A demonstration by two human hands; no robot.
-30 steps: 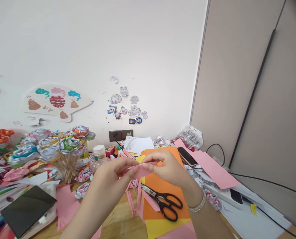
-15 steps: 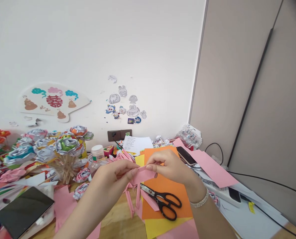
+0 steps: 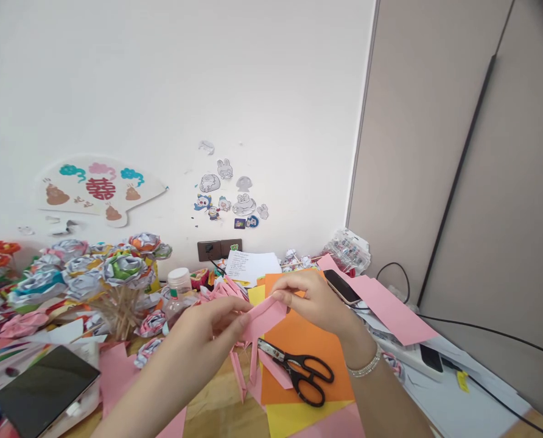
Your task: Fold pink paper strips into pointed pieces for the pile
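A small piece of pink paper [image 3: 266, 319] with a narrow fold along its top edge is held up in front of me. My left hand [image 3: 219, 325] pinches its left end between thumb and fingers. At the right end, my right hand [image 3: 305, 298] grips the upper corner, a beaded bracelet on its wrist. Beneath the hands, black-handled scissors [image 3: 305, 368] lie on an orange sheet [image 3: 330, 353], over a yellow sheet [image 3: 294, 417]. Several folded pink paper strips [image 3: 238, 376] lie just left of the scissors, and more pink strips [image 3: 228, 287] are heaped behind the left hand.
Crumpled-paper flowers [image 3: 123, 267] on sticks crowd the left side. A dark tablet [image 3: 47, 389] lies front left. Near the middle stands a lidded jar [image 3: 179, 283]. To the right are a phone [image 3: 341, 286], a long pink sheet [image 3: 394, 310], a power strip [image 3: 424, 362] and cables.
My hands have moved apart along the folded edge, showing more of it. The right hand has risen slightly, and the pink paper now slants up to the right.
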